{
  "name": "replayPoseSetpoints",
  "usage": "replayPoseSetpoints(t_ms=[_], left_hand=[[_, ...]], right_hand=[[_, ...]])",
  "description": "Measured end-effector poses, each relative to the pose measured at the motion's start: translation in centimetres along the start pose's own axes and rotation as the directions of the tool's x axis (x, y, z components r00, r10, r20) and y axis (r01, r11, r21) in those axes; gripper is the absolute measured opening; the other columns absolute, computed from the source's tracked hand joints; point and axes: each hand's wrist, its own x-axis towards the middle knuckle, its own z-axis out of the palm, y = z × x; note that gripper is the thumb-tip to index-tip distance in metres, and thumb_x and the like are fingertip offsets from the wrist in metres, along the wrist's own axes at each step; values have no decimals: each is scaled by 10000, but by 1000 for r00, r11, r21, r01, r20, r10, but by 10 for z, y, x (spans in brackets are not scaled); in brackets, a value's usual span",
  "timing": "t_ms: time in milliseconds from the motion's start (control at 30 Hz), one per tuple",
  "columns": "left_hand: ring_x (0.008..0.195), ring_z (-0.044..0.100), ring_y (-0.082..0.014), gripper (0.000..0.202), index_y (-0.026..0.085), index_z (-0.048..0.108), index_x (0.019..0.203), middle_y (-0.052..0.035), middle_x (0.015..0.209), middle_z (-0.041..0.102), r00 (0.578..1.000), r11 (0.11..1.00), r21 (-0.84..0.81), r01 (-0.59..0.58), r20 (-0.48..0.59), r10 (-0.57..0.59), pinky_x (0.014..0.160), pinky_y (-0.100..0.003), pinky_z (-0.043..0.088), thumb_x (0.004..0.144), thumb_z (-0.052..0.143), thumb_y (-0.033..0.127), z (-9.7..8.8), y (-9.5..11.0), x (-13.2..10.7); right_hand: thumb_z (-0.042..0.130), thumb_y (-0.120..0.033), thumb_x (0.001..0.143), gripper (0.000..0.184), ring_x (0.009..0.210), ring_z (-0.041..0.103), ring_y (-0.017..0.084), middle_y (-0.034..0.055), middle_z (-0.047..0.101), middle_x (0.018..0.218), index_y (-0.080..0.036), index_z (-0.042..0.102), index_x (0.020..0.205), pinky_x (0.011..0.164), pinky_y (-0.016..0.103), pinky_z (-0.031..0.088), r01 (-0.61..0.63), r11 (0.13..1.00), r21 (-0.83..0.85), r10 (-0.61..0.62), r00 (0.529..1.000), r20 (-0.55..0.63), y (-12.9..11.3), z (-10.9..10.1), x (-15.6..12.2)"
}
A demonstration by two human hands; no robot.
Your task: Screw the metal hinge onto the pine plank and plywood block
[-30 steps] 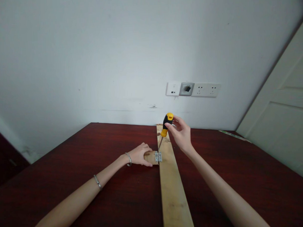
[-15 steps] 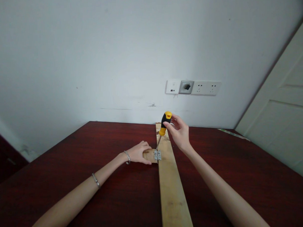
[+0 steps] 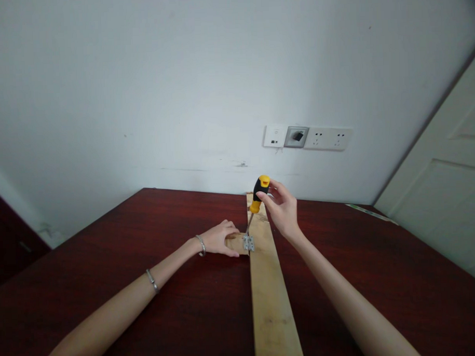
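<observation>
My right hand (image 3: 282, 206) grips a yellow-and-black screwdriver (image 3: 260, 188) by its handle. The shaft slants down to the left, and its tip meets the left part of a small metal hinge (image 3: 248, 242). That hinge spans the seam between a short wooden block (image 3: 236, 242) and a long wooden plank (image 3: 266, 281). With thumb and fingers on opposite edges, my left hand (image 3: 218, 239) clasps the block against the plank's left side. Whether a screw sits under the tip is too small to make out.
The dark red tabletop (image 3: 180, 315) carries the plank, whose far end reaches the white wall (image 3: 180, 86). Sockets (image 3: 329, 138) are set in that wall. A thin printed strip (image 3: 371, 213) lies by the table's far right edge, near a white door (image 3: 452, 191).
The view has shifted slightly, so wall and table sit a little further right. Both hands keep their holds, and the screwdriver stays at the hinge.
</observation>
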Motion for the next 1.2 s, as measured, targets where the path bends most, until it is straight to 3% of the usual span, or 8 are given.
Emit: replayPoseSetpoints(t_ms=[533,1200], left_hand=[[919,478,-219,609,140,607,1062,-75,978,539,1000,1000,4,-4,-12,4,853,-336,414,603,755,513,3,-3,1],[904,486,-216,603,153,610,1054,-69,966,542,1000,1000,1,-19,-21,19,852,-336,411,607,744,535,4,-5,1]], right_hand=[[685,-326,736,346,909,605,183,48,634,1002,-230,636,1065,843,360,510,29,1000,-8,-29,1000,-11,4,-1,1],[687,-348,723,360,893,595,184,43,609,951,-235,638,1062,767,341,549,7,1000,0,-7,1000,26,2,1,-1]])
